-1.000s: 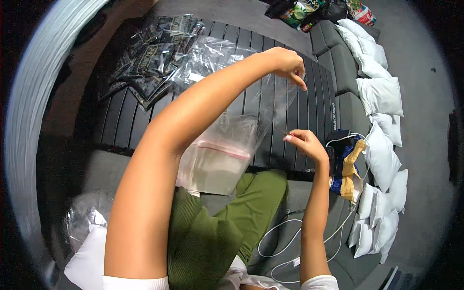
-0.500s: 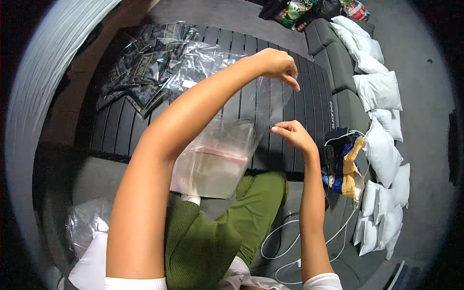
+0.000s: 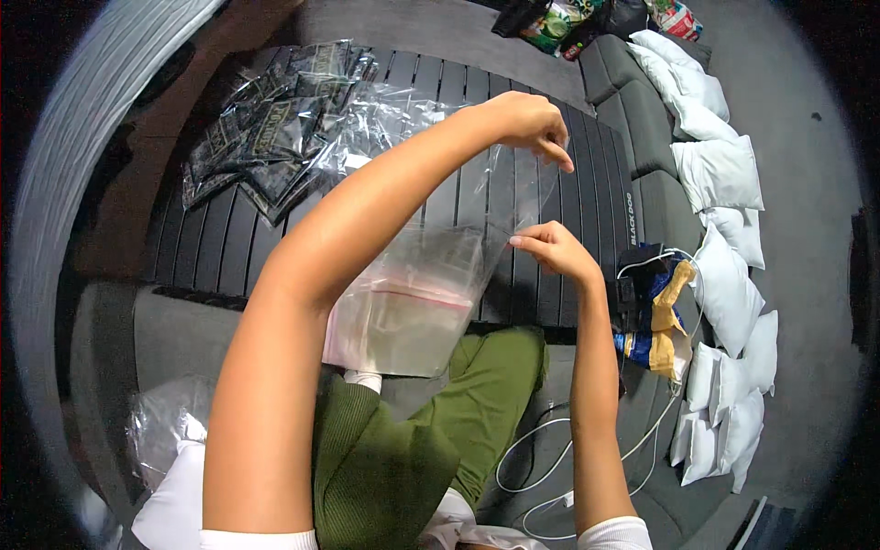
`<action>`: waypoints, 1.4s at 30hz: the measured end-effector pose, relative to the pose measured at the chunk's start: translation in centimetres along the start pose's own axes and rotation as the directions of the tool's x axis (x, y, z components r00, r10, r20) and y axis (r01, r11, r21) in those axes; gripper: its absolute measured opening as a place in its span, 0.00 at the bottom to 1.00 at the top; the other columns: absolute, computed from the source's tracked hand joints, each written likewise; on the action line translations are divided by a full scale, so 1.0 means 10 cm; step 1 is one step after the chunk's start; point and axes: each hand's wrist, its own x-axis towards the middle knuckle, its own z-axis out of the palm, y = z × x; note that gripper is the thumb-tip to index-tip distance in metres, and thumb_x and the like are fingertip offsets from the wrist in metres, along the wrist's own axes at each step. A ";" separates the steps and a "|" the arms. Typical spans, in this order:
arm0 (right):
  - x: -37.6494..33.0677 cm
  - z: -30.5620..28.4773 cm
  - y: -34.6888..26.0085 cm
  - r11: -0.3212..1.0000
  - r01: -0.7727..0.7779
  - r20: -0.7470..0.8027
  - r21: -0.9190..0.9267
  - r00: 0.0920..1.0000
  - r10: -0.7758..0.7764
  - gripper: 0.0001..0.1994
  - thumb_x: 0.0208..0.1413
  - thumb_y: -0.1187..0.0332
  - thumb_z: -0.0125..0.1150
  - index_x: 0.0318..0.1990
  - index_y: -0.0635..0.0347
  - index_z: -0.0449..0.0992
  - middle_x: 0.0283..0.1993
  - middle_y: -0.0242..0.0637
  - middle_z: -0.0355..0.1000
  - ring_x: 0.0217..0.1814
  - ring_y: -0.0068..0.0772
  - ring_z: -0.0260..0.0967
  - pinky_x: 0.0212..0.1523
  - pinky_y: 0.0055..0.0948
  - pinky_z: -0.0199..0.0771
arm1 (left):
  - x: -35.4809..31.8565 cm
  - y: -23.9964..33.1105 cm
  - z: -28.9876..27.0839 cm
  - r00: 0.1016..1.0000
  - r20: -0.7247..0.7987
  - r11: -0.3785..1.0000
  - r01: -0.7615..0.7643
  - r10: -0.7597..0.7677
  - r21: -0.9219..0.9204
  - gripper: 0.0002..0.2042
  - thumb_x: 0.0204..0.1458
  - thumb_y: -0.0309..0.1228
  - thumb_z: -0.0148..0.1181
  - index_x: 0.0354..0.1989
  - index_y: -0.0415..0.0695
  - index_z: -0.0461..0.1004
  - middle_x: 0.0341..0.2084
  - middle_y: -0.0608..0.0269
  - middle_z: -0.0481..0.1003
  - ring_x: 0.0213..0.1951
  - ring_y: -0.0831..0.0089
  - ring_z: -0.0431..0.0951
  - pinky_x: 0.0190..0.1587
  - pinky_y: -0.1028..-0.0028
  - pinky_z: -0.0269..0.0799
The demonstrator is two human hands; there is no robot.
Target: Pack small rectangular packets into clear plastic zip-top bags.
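Note:
My left hand reaches across the slatted black table with its fingers curled closed on a thin clear plastic bag. Below it, my right hand pinches the lower part of that bag between thumb and fingertips. The film is see-through, so its exact outline is hard to follow. A stack of clear plastic bags with a reddish line across lies at the table's near edge, overhanging above my lap. Further back, loose crumpled clear film lies next to a pile of dark packets in clear wrapping.
The slatted table spans the middle. Along the right, white pillow-like pouches line the grey sofa. A blue and yellow packet and white cables lie near my right arm. More clear film sits at lower left.
My right hand has shifted slightly up and left with the bag's edge. My left hand has moved a little to the right, its fingers still closed.

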 end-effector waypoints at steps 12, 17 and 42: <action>0.08 0.06 -0.13 0.999 0.034 0.034 -0.019 0.999 -0.034 0.17 0.50 0.55 0.56 0.27 0.62 0.75 0.10 0.20 0.52 0.11 0.12 0.48 0.11 0.17 0.48 | 0.03 -0.06 0.00 1.000 0.008 1.000 0.016 -0.016 -0.021 0.23 0.38 0.60 0.56 0.22 0.51 0.78 0.17 0.70 0.75 0.25 0.71 0.76 0.27 0.71 0.69; 0.09 0.05 -0.18 0.996 0.008 0.011 -0.091 1.000 -0.007 0.18 0.51 0.55 0.56 0.20 0.61 0.70 0.09 0.21 0.51 0.10 0.13 0.47 0.11 0.19 0.47 | 0.05 -0.03 -0.02 1.000 0.007 0.999 0.029 -0.029 0.027 0.24 0.38 0.61 0.55 0.24 0.51 0.78 0.17 0.70 0.75 0.25 0.72 0.77 0.28 0.71 0.70; 0.01 -0.24 -0.24 0.999 -0.042 0.229 0.020 0.973 0.036 0.17 0.47 0.54 0.60 0.25 0.62 0.73 0.11 0.22 0.55 0.12 0.13 0.50 0.12 0.17 0.47 | -0.06 0.04 -0.16 0.998 -0.048 0.999 -0.032 0.030 -0.030 0.23 0.41 0.57 0.57 0.22 0.46 0.78 0.15 0.65 0.73 0.21 0.72 0.75 0.25 0.74 0.67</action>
